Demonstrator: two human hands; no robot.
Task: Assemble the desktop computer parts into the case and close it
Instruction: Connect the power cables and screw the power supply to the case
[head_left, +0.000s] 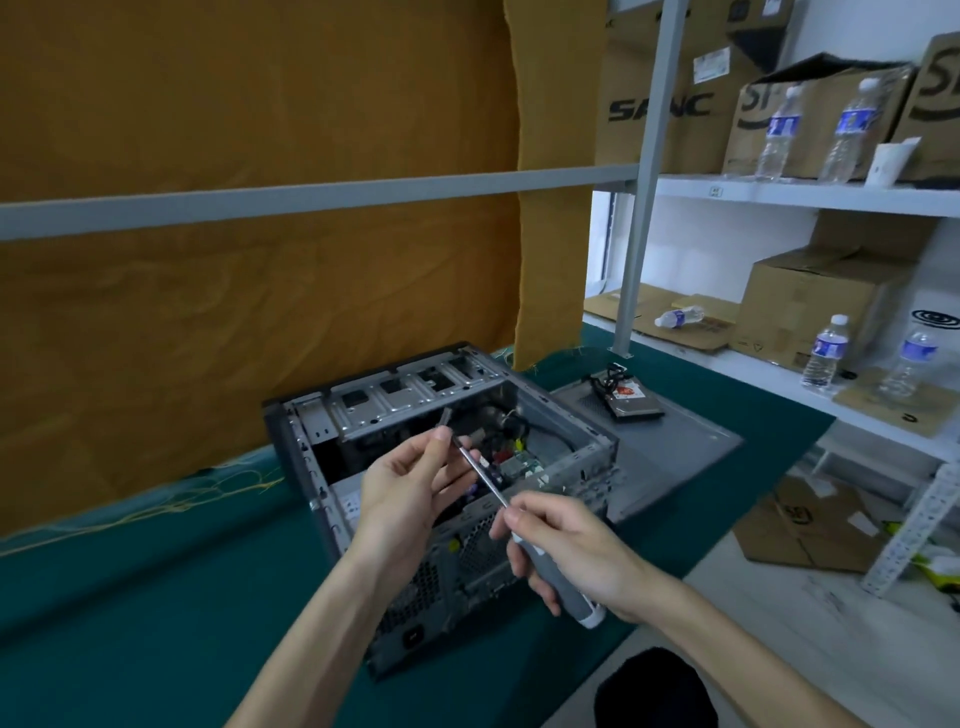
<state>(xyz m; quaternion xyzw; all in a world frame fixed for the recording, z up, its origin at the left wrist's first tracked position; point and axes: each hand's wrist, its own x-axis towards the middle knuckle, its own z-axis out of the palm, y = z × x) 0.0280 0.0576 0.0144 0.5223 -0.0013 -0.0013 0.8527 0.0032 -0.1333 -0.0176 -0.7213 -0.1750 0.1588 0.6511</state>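
Note:
An open grey computer case (571, 421) lies on its side on the green mat (156, 597), with a drive cage at the back and a motherboard with cables inside. My right hand (571, 551) grips the grey-and-white handle of a screwdriver (483, 475), held above the case. My left hand (410, 488) pinches the screwdriver's tip between thumb and fingers; whether a screw is there is too small to tell. The case's side panel (675, 447) lies flat to the right, with a hard drive (631, 397) and its cable on top.
White shelving (779, 195) at the right holds cardboard boxes and several water bottles. A grey metal bar (311, 195) crosses in front of an orange cloth backdrop. More cardboard lies on the floor at the lower right. My dark knee shows at the bottom edge.

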